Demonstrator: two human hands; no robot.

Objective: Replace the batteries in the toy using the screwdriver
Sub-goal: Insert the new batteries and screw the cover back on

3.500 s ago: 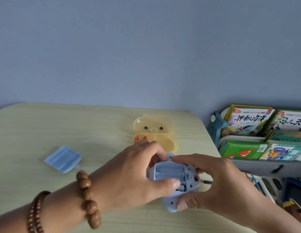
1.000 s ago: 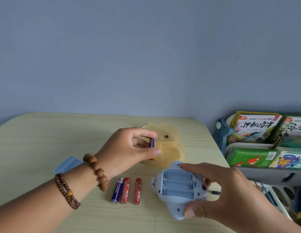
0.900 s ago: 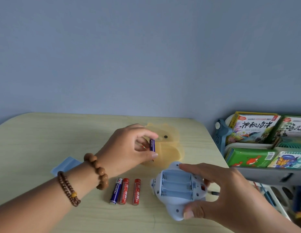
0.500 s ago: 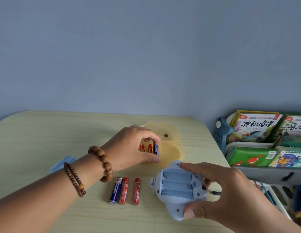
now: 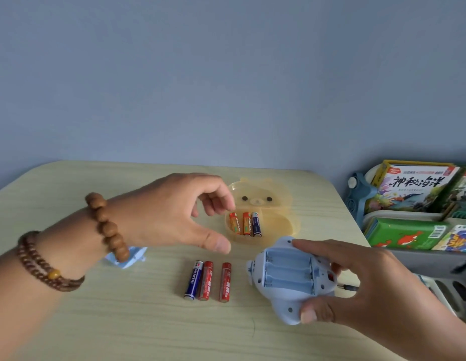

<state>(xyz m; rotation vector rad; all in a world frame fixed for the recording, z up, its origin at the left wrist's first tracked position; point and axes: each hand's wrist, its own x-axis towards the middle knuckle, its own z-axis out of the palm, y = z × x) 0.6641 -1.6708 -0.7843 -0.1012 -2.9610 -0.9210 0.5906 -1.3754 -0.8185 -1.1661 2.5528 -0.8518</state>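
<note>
Above the yellow case (image 5: 263, 222), the left hand (image 5: 172, 217) hangs with fingers spread and empty over three batteries (image 5: 246, 223) lying in it. The right hand (image 5: 356, 280) grips the blue toy (image 5: 286, 277), its battery bay bare. Three more batteries (image 5: 207, 280) lie on the table (image 5: 70, 321) nearby; old and new could get mixed up. A blue cover (image 5: 130, 257) sits half hidden behind the left wrist.

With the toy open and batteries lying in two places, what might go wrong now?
1. The three batteries on the table resemble those in the yellow case, so used ones may go back in.
2. They could roll off.
3. The toy, steadied only by the right hand, may shift.
</note>
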